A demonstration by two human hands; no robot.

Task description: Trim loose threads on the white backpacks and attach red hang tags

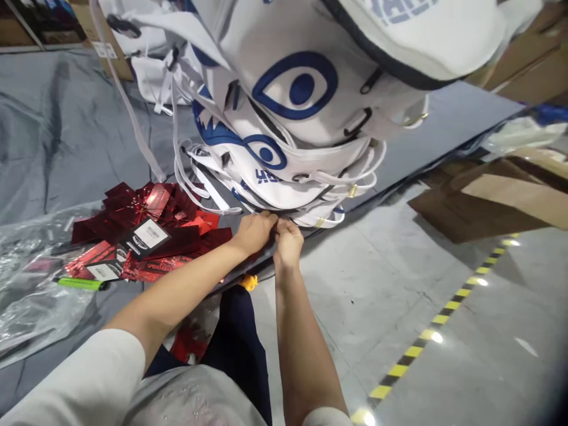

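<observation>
Several white backpacks with blue eye designs are piled on the grey-covered table, a lower backpack point(284, 192) just beyond my fingers. My left hand point(255, 232) and my right hand point(289, 239) meet at the table's edge, fingertips pinched close together below the pile. Whatever lies between the fingers is too small or hidden to make out. Left of my hands lies a heap of shiny red tags point(177, 239), with a black tag bearing a white barcode label point(149, 234) on top. A white strap point(195, 198) hangs down from the pile near them.
A green marker point(82, 284) and crumpled clear plastic point(26, 296) lie on the table point(71, 142) at left. An open cardboard box point(479, 201) stands on the floor at right, beyond yellow-black tape point(415, 350). Something orange point(249, 282) is by the table edge.
</observation>
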